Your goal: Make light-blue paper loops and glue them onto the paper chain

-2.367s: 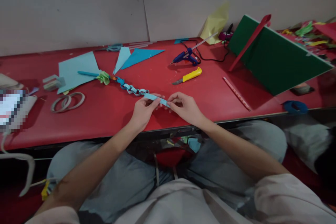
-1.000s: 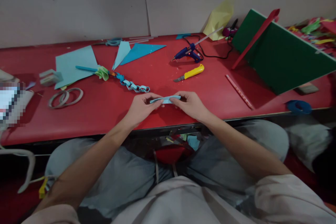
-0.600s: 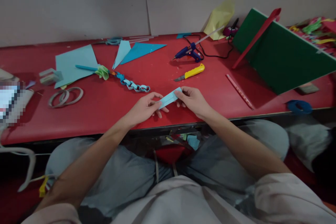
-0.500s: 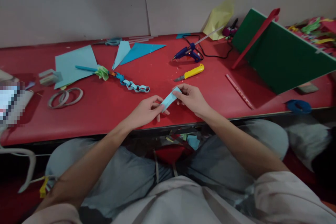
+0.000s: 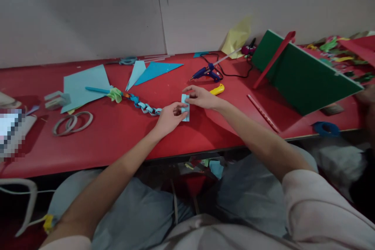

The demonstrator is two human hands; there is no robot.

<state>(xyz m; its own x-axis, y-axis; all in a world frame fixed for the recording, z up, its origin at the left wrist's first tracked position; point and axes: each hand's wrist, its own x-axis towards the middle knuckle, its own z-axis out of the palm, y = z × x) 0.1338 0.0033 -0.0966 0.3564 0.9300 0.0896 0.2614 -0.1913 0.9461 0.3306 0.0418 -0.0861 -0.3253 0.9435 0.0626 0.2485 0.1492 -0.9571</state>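
Note:
A short light-blue paper strip [image 5: 185, 107] lies upright on the red table [image 5: 117, 133]. My left hand [image 5: 170, 116] pinches its near end with the fingers closed on it. My right hand [image 5: 200, 97] rests on the strip's far end, fingers partly stretched out over it. A blue paper chain [image 5: 145, 105] runs left from my left hand to a green paper tuft [image 5: 115, 94] and a teal stick [image 5: 96, 90]. Just beyond my right hand lie a yellow utility knife [image 5: 217, 89] and a blue glue gun [image 5: 206, 72].
Light-blue paper sheets [image 5: 83, 82] and triangles [image 5: 155, 69], scissors [image 5: 126, 61], tape rings [image 5: 73, 122] and a small grey block [image 5: 57, 99] lie on the left. A tilted green board [image 5: 304, 74] with a red stick [image 5: 274, 58] stands at the right. A blue tape roll [image 5: 325, 128] is near the front edge.
Both hands moved forward over the table. The strip, held slanted in the air before, now stands upright against the table near the chain's end. The view shifted slightly.

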